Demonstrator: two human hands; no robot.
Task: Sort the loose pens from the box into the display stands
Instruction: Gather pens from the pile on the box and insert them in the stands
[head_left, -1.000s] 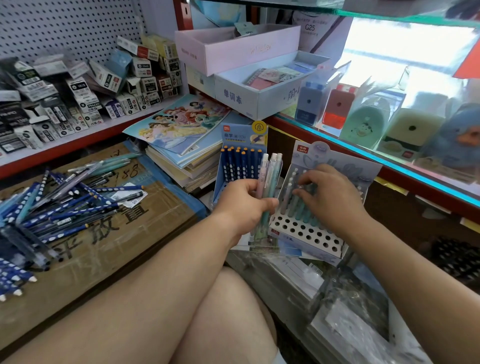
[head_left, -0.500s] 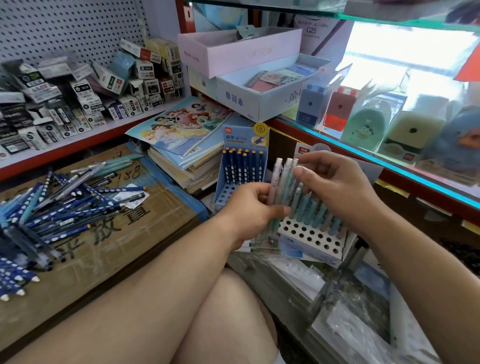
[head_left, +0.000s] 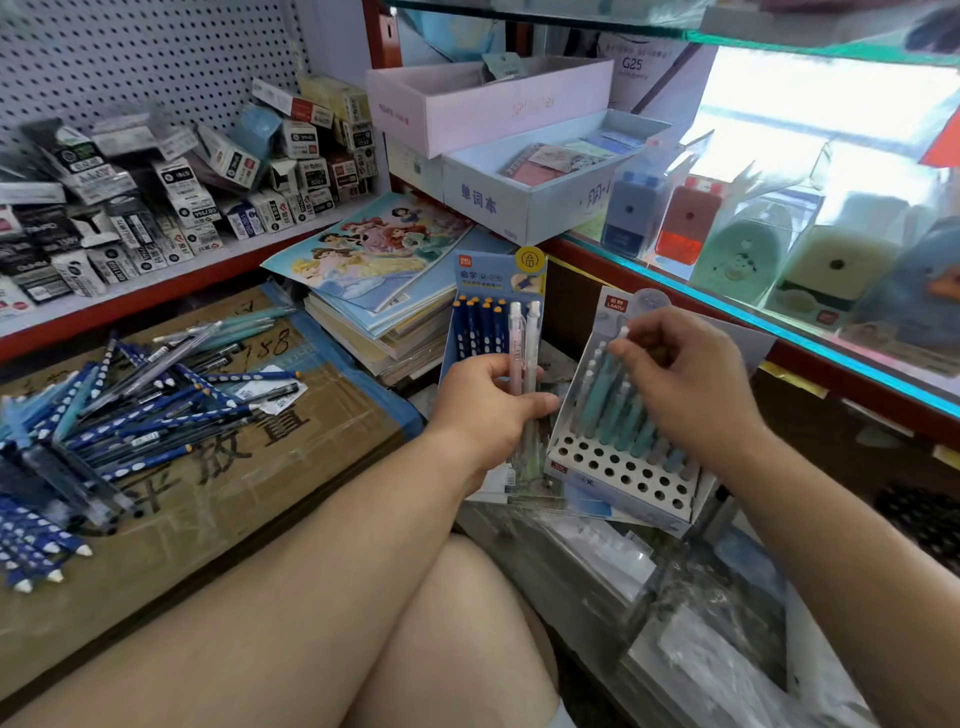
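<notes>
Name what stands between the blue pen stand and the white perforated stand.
In the head view, the left hand holds two pale pens upright between the blue stand and the white stand.

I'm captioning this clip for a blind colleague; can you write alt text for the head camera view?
A seated person's right hand lowers a teal pen into a white display stand while the left hand holds two pale pens upright. Loose blue pens lie heaped on a flattened cardboard box to the left, below shop shelves.
</notes>
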